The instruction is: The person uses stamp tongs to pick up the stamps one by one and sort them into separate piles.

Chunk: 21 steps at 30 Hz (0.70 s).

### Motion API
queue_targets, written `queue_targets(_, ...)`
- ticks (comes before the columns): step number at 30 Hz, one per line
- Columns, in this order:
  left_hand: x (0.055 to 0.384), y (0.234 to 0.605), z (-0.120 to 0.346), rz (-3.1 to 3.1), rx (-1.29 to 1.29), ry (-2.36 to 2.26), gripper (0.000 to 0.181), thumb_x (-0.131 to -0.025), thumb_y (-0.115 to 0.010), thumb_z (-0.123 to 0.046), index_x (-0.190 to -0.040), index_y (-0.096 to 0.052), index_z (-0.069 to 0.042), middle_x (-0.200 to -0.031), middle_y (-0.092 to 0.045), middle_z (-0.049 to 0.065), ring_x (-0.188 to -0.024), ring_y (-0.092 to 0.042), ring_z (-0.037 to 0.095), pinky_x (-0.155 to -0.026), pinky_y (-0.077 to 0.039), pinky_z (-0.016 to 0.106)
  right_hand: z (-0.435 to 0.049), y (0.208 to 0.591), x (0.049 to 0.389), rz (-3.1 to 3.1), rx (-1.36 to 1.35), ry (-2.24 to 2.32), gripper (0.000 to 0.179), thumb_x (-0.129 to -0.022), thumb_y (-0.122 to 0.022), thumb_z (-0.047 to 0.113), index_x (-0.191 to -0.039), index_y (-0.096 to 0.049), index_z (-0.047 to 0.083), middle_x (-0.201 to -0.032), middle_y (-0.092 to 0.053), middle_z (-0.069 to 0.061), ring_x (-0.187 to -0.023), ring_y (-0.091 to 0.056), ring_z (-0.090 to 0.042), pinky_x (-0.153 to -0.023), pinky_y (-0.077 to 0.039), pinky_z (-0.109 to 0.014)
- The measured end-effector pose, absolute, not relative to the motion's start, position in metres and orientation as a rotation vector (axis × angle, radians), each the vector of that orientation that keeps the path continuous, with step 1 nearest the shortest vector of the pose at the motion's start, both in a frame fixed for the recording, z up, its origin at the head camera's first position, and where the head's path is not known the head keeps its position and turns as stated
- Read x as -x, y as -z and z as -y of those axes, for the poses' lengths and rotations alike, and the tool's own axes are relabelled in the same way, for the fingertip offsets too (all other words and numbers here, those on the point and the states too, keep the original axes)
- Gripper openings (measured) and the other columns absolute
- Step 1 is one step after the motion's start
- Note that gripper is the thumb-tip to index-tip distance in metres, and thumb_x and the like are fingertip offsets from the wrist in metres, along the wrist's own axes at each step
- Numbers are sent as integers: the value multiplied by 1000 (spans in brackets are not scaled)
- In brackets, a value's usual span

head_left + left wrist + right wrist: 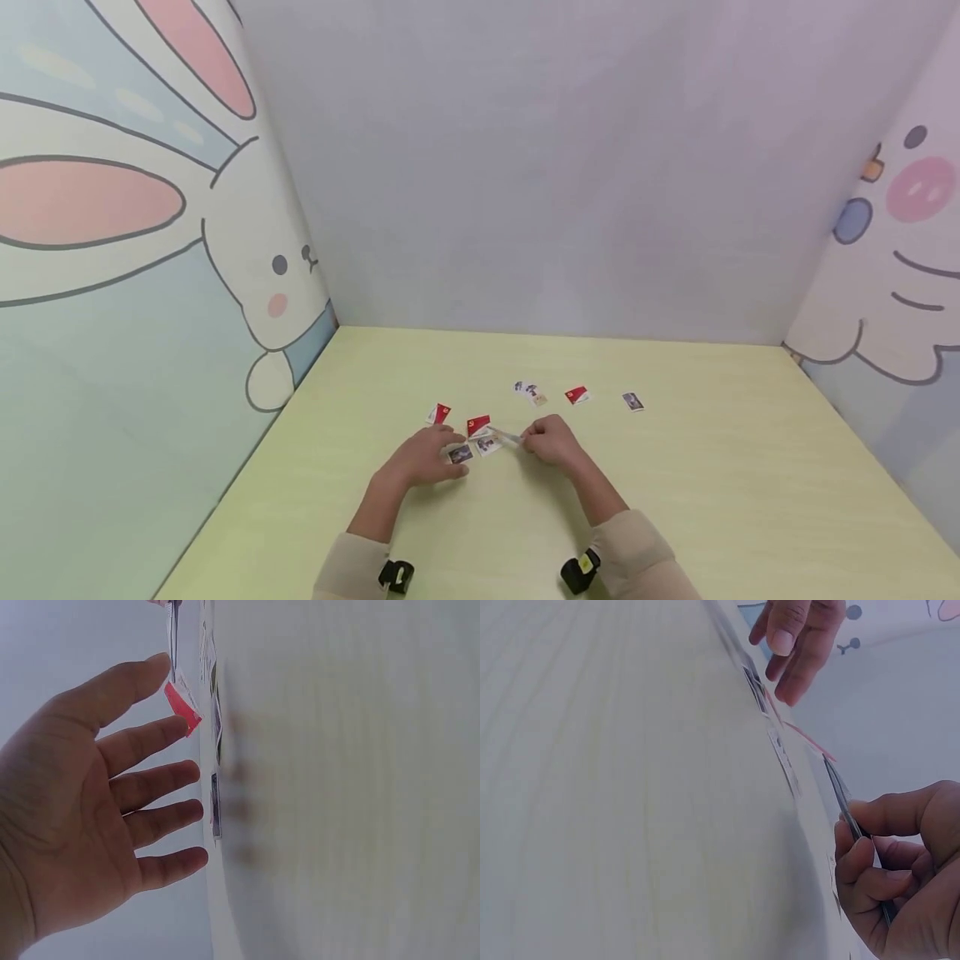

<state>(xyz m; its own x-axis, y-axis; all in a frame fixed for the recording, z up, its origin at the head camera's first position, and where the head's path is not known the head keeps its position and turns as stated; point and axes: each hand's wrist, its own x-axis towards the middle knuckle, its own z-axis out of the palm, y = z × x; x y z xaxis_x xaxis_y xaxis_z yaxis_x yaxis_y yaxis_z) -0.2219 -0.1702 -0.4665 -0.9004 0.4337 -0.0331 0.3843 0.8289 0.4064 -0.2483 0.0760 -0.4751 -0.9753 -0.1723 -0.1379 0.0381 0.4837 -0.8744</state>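
My right hand (553, 440) grips a pair of metal tweezers (841, 793) between thumb and fingers. The tips meet the edge of a small red-and-white card (477, 427), which stands tilted at the tips in the left wrist view. With fingers spread and holding nothing, my left hand (422, 457) hovers low over the table beside the cards. Between thumb and fingertips in the head view lies a dark picture card (461, 454). A white card with small figures (488, 445) lies just right of it. Another red-and-white card (441, 412) is partly hidden behind the left hand.
Further back on the pale yellow table (720, 467) lie white pictured cards (530, 390), a red-and-white card (577, 395) and a dark picture card (633, 402). A grey back wall (540, 183) and cartoon-printed side walls enclose the table.
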Motion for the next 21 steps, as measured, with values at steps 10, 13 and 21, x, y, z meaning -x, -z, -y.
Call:
queue_targets(10,221,466,176,-2902,-603,-706,49,-81,-69,-33,-120,-62,-5,-129,-51,15,-120,-44,34,-95,-38,51,-97,473,244,-2477,45,1600,9,-82,-57,-2,-84,-66,-3,-64,-51,-7,-54,-42,-16,-47,-36,-25)
queue_targets(13,222,466,177,-2918,-588,-689,51,-80,-69,-33,-121,-61,-5,-130,-49,17,-121,-42,35,-95,-37,51,-107,473,244,-2476,12,1620,8,-82,-58,-2,-85,-65,-3,-63,-50,-8,-53,-41,-16,-47,-35,-25)
queue_targets(21,229,463,182,-2931,-471,-660,57,-80,-70,-37,-128,-56,-8,-137,-42,17,-126,-37,35,-96,-36,53,-125,471,244,-2453,-44,1670,10,-84,-57,0,-89,-65,-5,-63,-51,-9,-52,-40,-14,-46,-32,-25)
